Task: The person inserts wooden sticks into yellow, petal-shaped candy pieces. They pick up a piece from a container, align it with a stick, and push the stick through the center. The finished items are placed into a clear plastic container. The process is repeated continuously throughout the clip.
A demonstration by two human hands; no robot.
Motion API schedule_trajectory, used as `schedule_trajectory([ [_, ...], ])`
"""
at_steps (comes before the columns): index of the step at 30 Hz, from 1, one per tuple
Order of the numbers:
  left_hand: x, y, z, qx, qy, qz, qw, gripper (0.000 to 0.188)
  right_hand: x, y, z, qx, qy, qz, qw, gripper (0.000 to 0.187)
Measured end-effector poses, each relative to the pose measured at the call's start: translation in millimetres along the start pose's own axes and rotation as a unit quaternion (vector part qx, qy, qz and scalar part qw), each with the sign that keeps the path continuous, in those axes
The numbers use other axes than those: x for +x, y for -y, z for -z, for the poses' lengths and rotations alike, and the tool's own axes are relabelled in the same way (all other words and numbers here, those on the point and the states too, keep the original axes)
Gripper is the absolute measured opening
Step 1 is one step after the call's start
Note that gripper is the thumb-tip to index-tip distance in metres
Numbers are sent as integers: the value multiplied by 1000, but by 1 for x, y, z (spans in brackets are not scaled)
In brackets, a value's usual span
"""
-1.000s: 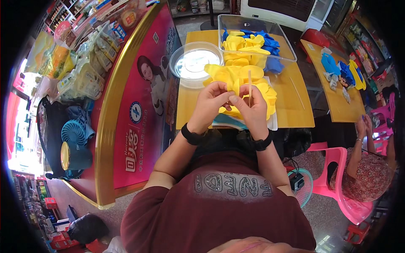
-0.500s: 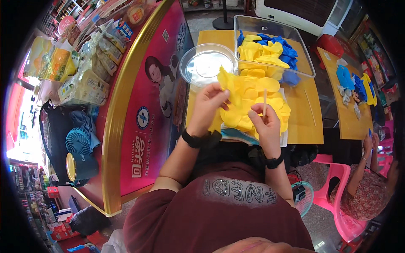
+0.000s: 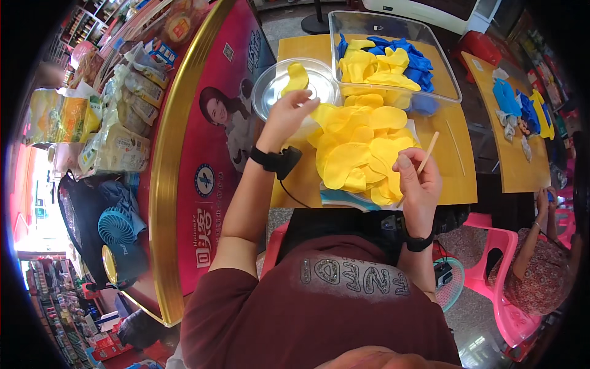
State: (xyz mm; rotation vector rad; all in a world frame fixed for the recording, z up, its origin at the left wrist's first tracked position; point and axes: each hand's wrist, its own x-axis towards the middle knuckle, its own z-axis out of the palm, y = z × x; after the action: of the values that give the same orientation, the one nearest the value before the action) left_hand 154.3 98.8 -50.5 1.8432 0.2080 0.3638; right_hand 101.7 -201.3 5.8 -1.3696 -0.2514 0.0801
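Note:
My left hand is over the near rim of a clear round tub, its fingers apart and nothing visible between them. A curved yellow cloth piece is just beyond those fingertips, over the tub; I cannot tell if it rests there or is falling. My right hand pinches a thin wooden stick, which points up and away. It hovers at the right edge of a heap of flat yellow cloth pieces on the wooden table. Under the heap's near edge shows blue-and-white material.
Behind the heap stands a clear plastic bin holding yellow and blue pieces. A second thin stick lies at the table's right. A pink counter panel rises on the left. Another person sits at the right by a second table.
My left hand has moved left to the round tub and let go of the yellow piece it held. My right hand, still with the stick, has shifted right and nearer.

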Motion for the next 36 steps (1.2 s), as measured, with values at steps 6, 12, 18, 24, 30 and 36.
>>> schedule_trajectory([
  [6,-22,-4,-4,90,39,30,995,29,4,-5,0,-7,-6,3,1000,17],
  [12,-48,-50,-2,-209,-40,-125,969,15,3,-12,-6,-19,12,27,999,18],
  [18,-91,-102,-3,-399,61,-69,912,17,-5,-4,-17,-21,49,51,997,29],
  [24,-114,-112,-22,-384,114,-54,915,17,-15,10,-14,175,154,-114,966,30],
  [30,-124,-121,-21,-374,56,-58,924,19,-23,17,-14,90,145,-37,985,24],
  [36,-143,-118,-31,-78,-157,-224,959,26,-28,10,-19,4,117,54,992,19],
])
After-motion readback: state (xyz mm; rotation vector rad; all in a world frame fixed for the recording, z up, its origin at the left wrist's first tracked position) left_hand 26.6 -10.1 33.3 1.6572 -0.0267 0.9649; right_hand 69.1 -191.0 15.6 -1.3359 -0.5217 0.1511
